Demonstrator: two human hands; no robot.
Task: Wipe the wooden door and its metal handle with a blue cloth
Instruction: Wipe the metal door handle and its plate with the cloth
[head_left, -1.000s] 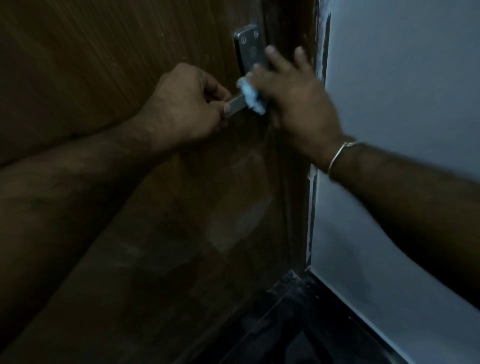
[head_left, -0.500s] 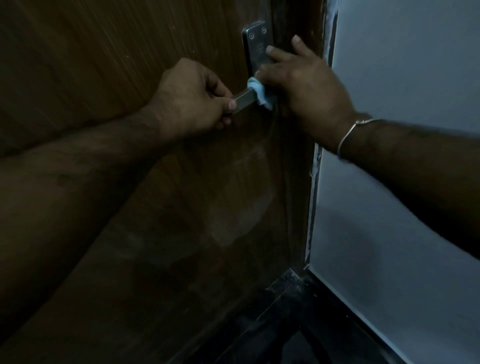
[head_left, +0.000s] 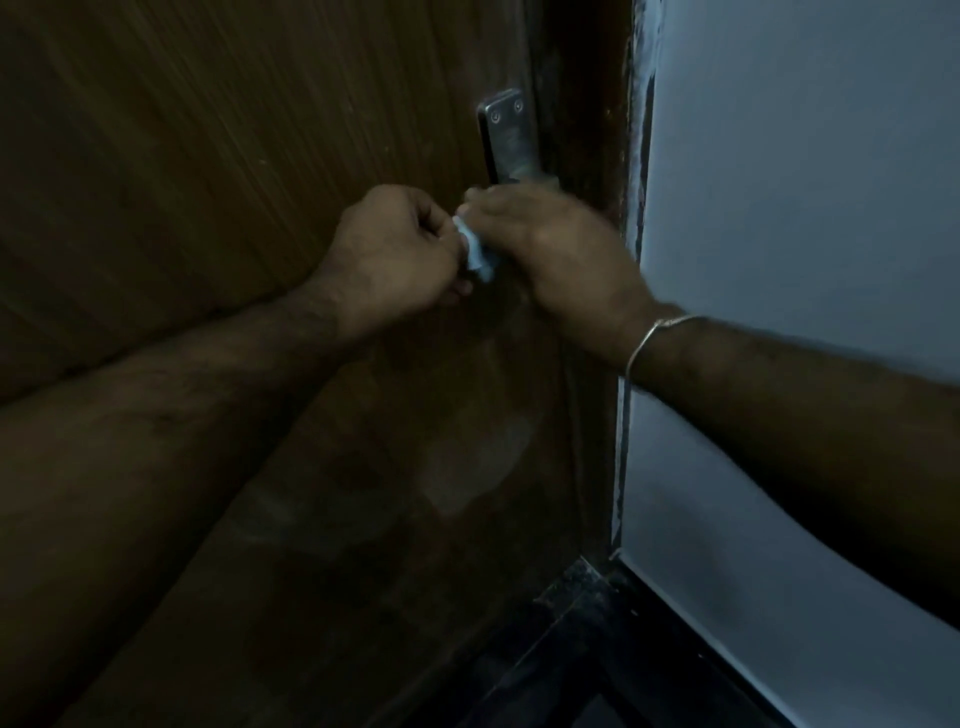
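The dark wooden door (head_left: 218, 171) fills the left and middle of the view. Its metal handle plate (head_left: 509, 137) is screwed on near the door's right edge; the lever is hidden behind my hands. My left hand (head_left: 395, 254) is curled in a fist around the lever's end. My right hand (head_left: 556, 244) grips the small blue cloth (head_left: 475, 252) around the lever, right beside my left hand. Only a bunched bit of the cloth shows between the two hands.
A dark door frame (head_left: 587, 156) runs down the door's right edge. A pale grey-blue wall (head_left: 805, 197) takes up the right side. Dark floor (head_left: 597, 670) lies at the bottom. A thin metal bangle (head_left: 660, 332) circles my right wrist.
My right hand slid the cloth left along the lever, from the plate toward my left hand, covering the lever. The plate now shows in full above the hands.
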